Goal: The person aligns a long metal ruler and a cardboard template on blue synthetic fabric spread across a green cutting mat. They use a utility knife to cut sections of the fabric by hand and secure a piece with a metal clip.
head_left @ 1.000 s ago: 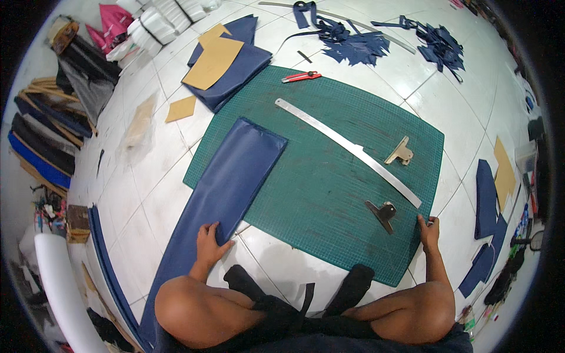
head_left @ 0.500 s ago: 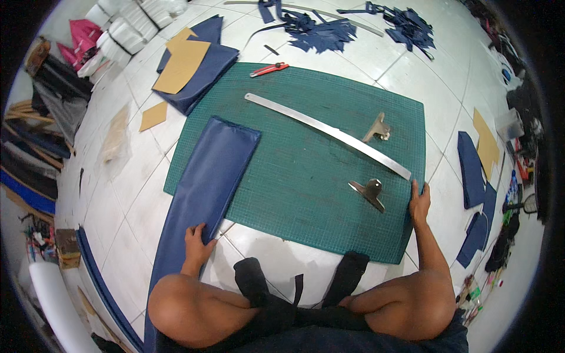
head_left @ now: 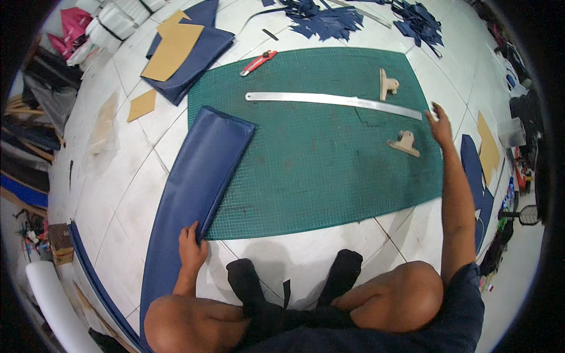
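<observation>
The person sits cross-legged on a white tiled floor (head_left: 135,194), at the lower edge of the frame. The left hand (head_left: 192,250) lies at lower left with its fingers curled over the near edge of a long folded strip of blue padded fabric (head_left: 200,176), gripping it where it overlaps the green cutting mat (head_left: 318,159). The strip runs from the lower left up to the mat's upper-left part. The right hand (head_left: 440,122) reaches to the right of centre, fingers loosely spread and resting at the mat's right edge, just beside the end of the long metal ruler (head_left: 332,100); it grips nothing that can be seen.

The step in hand looks like laying out the fabric and steadying the mat. Squaring the strip on the grid likely calls for both hands, a flat pull without creasing, and clearing the two wooden clips (head_left: 405,143).
</observation>
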`<action>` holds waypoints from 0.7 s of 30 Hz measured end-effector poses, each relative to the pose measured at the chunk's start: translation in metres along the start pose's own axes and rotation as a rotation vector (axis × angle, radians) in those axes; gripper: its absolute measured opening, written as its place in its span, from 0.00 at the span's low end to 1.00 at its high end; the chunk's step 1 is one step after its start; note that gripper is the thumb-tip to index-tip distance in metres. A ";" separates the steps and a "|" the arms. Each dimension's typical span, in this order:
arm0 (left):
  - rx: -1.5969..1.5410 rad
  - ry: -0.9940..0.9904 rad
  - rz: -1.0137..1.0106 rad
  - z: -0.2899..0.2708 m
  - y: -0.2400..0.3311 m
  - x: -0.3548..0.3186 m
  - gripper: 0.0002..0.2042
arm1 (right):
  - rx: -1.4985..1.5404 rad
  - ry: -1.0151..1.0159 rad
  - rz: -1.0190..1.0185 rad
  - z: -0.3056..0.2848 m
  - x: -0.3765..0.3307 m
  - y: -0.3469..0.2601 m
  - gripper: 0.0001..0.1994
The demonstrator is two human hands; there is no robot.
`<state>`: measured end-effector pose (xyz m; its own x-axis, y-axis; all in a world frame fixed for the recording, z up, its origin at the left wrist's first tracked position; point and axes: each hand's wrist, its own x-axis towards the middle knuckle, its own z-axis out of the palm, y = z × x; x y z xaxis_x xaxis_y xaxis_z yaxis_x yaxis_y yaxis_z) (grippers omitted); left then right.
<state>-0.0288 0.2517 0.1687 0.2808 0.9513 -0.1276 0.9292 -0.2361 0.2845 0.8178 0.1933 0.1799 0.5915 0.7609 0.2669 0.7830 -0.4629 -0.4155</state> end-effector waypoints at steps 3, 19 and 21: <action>-0.044 0.014 0.006 0.007 0.001 0.000 0.30 | -0.031 0.123 -0.033 0.024 -0.076 -0.025 0.24; -0.256 0.075 -0.077 0.002 -0.041 0.034 0.18 | 1.054 0.241 1.418 0.019 -0.269 -0.045 0.16; -0.214 0.171 -0.129 -0.003 -0.057 0.035 0.17 | 1.116 0.422 1.403 0.025 -0.261 -0.039 0.16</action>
<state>-0.0724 0.2987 0.1514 0.1024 0.9946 -0.0190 0.8778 -0.0814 0.4721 0.6280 0.0238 0.1050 0.7593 -0.1054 -0.6421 -0.6425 0.0345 -0.7655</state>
